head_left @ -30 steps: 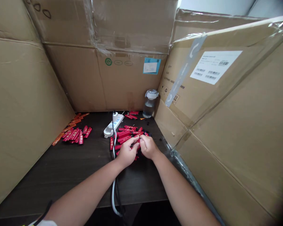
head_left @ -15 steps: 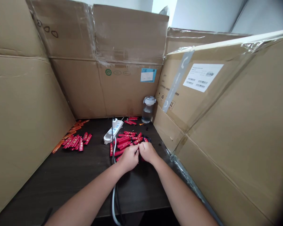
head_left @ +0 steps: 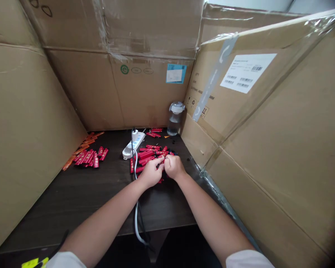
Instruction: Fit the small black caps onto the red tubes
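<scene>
My left hand (head_left: 152, 172) and my right hand (head_left: 173, 167) meet at the front right of a pile of red printed sticks (head_left: 146, 154) with dark ends. Both hands are closed, fingertips pressed together. Whatever is pinched between them is hidden by the fingers and too small to name. Some of the red pieces lie under and just behind the hands. Farther left on the dark table is a second group of red pieces (head_left: 87, 158), laid close together. A few more red pieces (head_left: 154, 133) lie at the back.
A white power strip (head_left: 134, 145) with a plug sits left of the pile, its cable (head_left: 136, 219) running over the front edge. Orange strips (head_left: 83, 148) line the left wall. A clear water bottle (head_left: 174, 121) stands in the back corner. Cardboard walls (head_left: 145, 96) enclose the table (head_left: 106, 201).
The view has tilted down, so everything sits higher in the picture and white sleeves show. My hands stay together at the pile, with the left fingers shifted slightly.
</scene>
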`<state>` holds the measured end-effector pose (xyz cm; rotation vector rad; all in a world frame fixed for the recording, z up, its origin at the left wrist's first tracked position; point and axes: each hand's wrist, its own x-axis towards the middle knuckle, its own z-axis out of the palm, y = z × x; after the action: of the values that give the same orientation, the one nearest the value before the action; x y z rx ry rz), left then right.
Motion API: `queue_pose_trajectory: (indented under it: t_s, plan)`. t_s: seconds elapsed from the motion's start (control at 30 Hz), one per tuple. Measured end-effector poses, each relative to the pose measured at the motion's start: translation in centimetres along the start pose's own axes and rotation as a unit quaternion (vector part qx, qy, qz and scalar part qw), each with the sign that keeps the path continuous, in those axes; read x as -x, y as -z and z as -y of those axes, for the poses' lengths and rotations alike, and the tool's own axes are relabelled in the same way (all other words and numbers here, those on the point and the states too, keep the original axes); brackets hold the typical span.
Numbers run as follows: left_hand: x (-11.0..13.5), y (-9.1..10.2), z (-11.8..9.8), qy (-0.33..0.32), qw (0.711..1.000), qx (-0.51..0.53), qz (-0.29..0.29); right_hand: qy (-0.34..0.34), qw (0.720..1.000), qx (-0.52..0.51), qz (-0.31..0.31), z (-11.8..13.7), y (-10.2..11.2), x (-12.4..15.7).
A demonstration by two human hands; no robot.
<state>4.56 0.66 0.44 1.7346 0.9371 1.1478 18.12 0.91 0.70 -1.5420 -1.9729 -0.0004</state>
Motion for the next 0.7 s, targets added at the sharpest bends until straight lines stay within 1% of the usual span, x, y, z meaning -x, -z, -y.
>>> queue_pose_trajectory:
  t_s: [0.07, 0.1, 0.2, 0.27, 0.33, 0.37, 0.43, 0.53, 0.63, 0.7]
  plan:
    - [0.0, 0.1, -0.1, -0.054, 0.994, -0.086, 0.03, -0.024, 1.0, -0.015, 0.011, 0.1, -0.2, -0.2]
    - [0.1, 0.2, -0.1, -0.067, 0.989, -0.122, 0.045, -0.036, 0.999, -0.023, 0.018, 0.2, -0.2, -0.3]
    - [0.1, 0.3, -0.2, -0.087, 0.975, -0.196, 0.057, -0.073, 0.996, -0.037, 0.035, 0.1, -0.4, -0.6]
    - [-0.1, 0.3, 0.0, -0.09, 0.971, -0.212, 0.069, -0.085, 0.995, -0.03, 0.04, -0.1, -0.5, -0.8]
    - [-0.4, 0.4, 0.2, -0.084, 0.973, -0.193, 0.089, -0.082, 0.995, -0.021, 0.047, -0.4, -0.6, -1.0]
    - [-0.6, 0.5, 0.4, -0.075, 0.977, -0.177, 0.093, -0.082, 0.995, -0.019, 0.05, -0.5, -0.6, -1.0]
    - [-0.9, 0.6, 0.8, -0.042, 0.986, -0.141, 0.079, -0.089, 0.994, -0.023, 0.054, -0.7, -0.6, -1.1]
    - [-1.2, 0.7, 1.2, 0.039, 0.995, -0.078, 0.053, -0.111, 0.992, -0.043, 0.045, -0.9, -0.6, -1.3]
    - [-1.2, 1.0, 1.2, 0.113, 0.992, 0.005, 0.052, -0.14, 0.986, -0.084, 0.025, -1.3, -0.4, -1.5]
    - [-1.0, 1.2, 0.8, 0.145, 0.987, 0.061, 0.036, -0.152, 0.982, -0.111, 0.009, -1.5, -0.3, -1.4]
